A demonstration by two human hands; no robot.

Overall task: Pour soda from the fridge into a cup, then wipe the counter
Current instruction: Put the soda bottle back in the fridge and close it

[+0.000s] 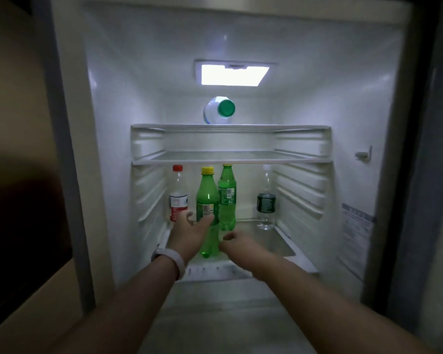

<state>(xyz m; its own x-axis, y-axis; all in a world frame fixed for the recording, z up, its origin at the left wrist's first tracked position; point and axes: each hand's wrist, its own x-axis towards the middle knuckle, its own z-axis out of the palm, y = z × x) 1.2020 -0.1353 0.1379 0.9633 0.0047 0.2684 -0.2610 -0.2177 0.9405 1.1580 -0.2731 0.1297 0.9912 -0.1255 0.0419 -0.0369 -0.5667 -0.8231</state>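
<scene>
The fridge stands open in front of me. On its lower shelf [271,241] stand two green soda bottles: the near one [207,198] has a yellow cap, and the second [227,198] stands just behind and to its right. My left hand [189,232], a white band on its wrist, reaches in with fingers spread against the near green bottle's left side. My right hand [238,245] hovers with loosely curled fingers just right of that bottle's base and holds nothing. No cup is in view.
A clear bottle with a red cap [178,194] stands left of the green ones, and a clear bottle with a dark label [266,200] stands at the right. On the top shelf lies a green-capped bottle [220,109]. The middle glass shelf [230,157] hangs low over the bottle caps.
</scene>
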